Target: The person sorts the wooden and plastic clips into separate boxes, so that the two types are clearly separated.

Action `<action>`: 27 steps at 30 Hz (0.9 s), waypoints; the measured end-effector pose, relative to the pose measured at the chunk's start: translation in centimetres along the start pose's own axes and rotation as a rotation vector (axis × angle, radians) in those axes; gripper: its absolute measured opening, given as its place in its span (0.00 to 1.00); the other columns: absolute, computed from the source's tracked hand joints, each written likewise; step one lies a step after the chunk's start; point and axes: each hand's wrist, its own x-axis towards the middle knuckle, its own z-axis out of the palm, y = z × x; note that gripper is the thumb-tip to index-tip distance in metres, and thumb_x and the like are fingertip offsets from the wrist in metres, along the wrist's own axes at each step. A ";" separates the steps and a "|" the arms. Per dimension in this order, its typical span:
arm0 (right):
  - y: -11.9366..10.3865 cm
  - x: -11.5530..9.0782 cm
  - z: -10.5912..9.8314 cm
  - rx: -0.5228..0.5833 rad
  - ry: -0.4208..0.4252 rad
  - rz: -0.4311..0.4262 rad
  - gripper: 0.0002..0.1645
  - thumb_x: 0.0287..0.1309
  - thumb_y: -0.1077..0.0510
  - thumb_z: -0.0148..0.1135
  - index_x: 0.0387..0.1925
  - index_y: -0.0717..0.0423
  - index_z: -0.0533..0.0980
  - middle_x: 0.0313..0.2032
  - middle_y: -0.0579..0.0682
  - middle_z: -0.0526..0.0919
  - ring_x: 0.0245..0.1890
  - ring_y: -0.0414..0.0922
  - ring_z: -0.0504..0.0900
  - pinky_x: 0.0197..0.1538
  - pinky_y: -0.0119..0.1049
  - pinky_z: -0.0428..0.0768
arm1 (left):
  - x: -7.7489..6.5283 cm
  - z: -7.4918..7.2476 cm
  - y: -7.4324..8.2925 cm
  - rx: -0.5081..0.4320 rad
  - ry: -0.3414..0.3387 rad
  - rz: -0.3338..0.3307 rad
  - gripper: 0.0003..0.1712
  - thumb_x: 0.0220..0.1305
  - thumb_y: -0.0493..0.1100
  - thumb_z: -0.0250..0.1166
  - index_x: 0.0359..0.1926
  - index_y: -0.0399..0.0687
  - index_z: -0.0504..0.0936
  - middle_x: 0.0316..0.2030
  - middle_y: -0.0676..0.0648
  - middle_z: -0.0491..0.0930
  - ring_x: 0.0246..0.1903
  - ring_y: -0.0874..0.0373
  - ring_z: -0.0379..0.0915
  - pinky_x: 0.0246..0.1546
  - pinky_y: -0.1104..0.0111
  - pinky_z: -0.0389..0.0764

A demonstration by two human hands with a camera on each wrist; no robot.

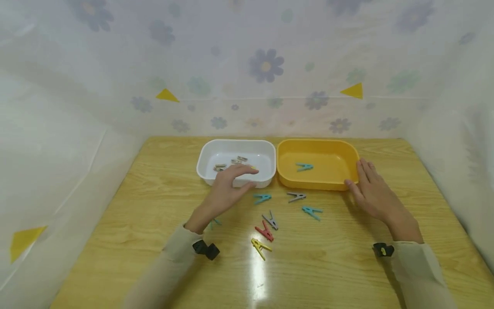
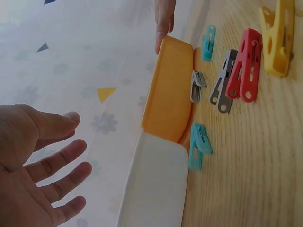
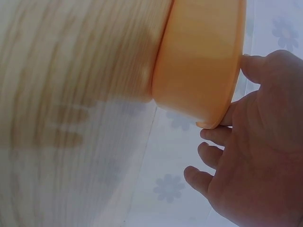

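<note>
My left hand (image 1: pixel 224 191) hovers over the front of the white tray (image 1: pixel 266 161), fingers spread from the thumb, nothing between them. Several small, pale clothespins (image 1: pixel 242 159) lie in that tray, some hidden by the hand. Against its right side stands the yellow tray (image 1: pixel 324 174), with one teal clothespin (image 1: pixel 305 166) inside. My right hand (image 1: pixel 376 195) touches the yellow tray's right end; in the right wrist view the thumb (image 3: pixel 253 66) meets the rim and the other fingers extend near the corner.
In front of the trays lie clothespins: teal (image 1: pixel 262 198), grey (image 1: pixel 296 196), another teal (image 1: pixel 311 212), another grey (image 1: pixel 271 220), red (image 1: pixel 264 232) and yellow (image 1: pixel 261 248). One more teal clothespin (image 1: pixel 217 222) shows partly beside the left wrist. A flowered curtain (image 1: pixel 266 103) hangs behind the wooden table (image 1: pixel 328 266).
</note>
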 end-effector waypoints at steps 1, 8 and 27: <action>0.0 0.0 0.0 -0.001 0.000 0.000 0.46 0.83 0.42 0.35 0.77 0.73 0.33 0.78 0.70 0.29 0.78 0.66 0.28 0.75 0.66 0.37 | -0.4 -0.3 -0.1 -0.004 0.007 -0.006 0.17 0.62 0.36 0.75 0.53 0.45 0.87 0.52 0.46 0.86 0.59 0.50 0.78 0.65 0.58 0.73; 0.1 0.0 0.1 0.000 -0.001 -0.001 0.47 0.83 0.42 0.36 0.77 0.74 0.33 0.78 0.72 0.31 0.78 0.67 0.28 0.75 0.66 0.38 | -3.5 -2.4 -0.8 -0.014 -0.035 -0.065 0.17 0.61 0.36 0.75 0.51 0.41 0.87 0.51 0.47 0.86 0.55 0.51 0.80 0.60 0.55 0.78; 0.0 -0.1 0.0 0.010 -0.005 0.002 0.46 0.83 0.42 0.35 0.77 0.73 0.32 0.78 0.71 0.29 0.78 0.65 0.27 0.76 0.63 0.35 | -10.3 -5.4 -4.9 -0.004 -0.210 -0.167 0.22 0.60 0.32 0.75 0.56 0.39 0.84 0.55 0.47 0.83 0.59 0.47 0.76 0.63 0.46 0.73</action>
